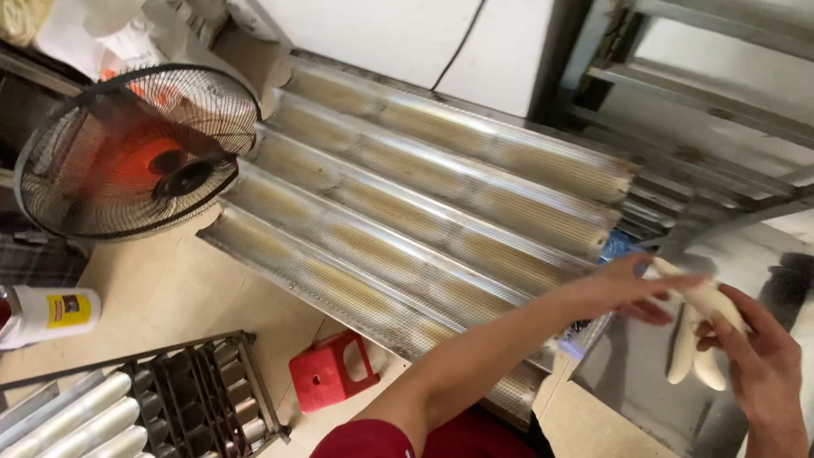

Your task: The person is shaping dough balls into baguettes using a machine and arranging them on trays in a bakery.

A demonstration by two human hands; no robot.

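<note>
Hands grasp one pale, long dough stick [702,297], left hand [623,288] pinching its upper-left tip, right hand [763,360] gripping its lower-right end, axis slanting between them, above a steel table [644,373].

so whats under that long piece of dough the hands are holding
Both hands, left and right, hold the dough strip above a steel worktop. Two more pale dough pieces lie beneath it. The right hand covers their lower right ends.
</note>
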